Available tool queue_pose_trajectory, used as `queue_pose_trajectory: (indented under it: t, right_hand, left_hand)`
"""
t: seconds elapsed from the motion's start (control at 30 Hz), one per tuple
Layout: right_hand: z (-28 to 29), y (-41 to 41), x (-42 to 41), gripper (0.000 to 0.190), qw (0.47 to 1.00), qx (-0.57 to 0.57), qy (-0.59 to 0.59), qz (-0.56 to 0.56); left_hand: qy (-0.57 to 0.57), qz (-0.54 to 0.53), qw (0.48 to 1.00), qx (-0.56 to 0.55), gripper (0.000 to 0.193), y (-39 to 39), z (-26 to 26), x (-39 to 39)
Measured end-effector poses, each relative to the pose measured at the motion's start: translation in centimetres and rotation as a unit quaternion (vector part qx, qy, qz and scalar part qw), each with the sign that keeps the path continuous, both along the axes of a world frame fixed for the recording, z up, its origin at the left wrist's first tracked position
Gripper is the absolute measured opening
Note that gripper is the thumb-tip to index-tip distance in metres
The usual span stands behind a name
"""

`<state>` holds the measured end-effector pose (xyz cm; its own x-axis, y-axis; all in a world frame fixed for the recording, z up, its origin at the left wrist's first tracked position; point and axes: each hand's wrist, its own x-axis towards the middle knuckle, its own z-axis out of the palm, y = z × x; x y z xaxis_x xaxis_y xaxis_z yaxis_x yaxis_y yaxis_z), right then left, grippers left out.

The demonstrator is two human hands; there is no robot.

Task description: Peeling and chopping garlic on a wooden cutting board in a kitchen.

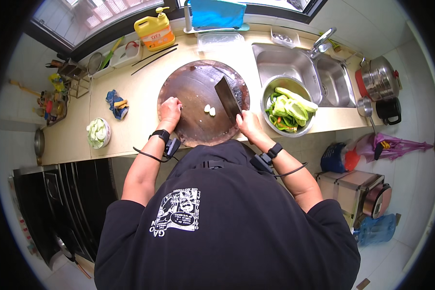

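Observation:
My right hand [250,125] grips the handle of a cleaver [227,98], its broad dark blade tilted over the right part of a round wooden chopping board [192,127]. Two peeled garlic cloves [210,109] lie side by side near the board's middle, left of the blade. Small pale bits are scattered about the wood. At the board's left edge rests my left hand [170,110] with its fingers curled in. Whether those fingers hold something small cannot be made out.
Right of the board, a steel bowl [296,135] of green peppers and pale green vegetable pieces stands against the double sink [286,59]. A bowl of pale slices [97,132] and a blue cloth [115,105] sit left. Behind lie dark chopsticks [154,59] and a yellow pump bottle [154,30].

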<state>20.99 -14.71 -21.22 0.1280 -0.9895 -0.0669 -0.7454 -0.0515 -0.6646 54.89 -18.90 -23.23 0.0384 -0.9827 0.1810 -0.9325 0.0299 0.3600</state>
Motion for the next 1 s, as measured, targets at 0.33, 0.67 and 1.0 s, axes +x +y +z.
queue_pose_trajectory:
  t: [0.33, 0.67, 1.0]
  right_hand:
    - [0.5, 0.4, 0.9, 0.029, 0.999, -0.032, -0.010, 0.009]
    - [0.4, 0.5, 0.9, 0.030, 0.999, -0.037, -0.025, 0.001]
    - [1.4, 0.3, 0.3, 0.029, 0.999, -0.020, -0.003, 0.041]
  left_hand:
    - [0.017, -0.017, 1.000, 0.016, 0.006, -4.4, -1.8, 0.1]
    - [-0.038, -0.070, 0.997, 0.020, 0.008, -2.7, -0.9, -2.8]
    - [0.172, 0.144, 0.974, -0.016, 0.015, 0.4, 2.2, 8.5]
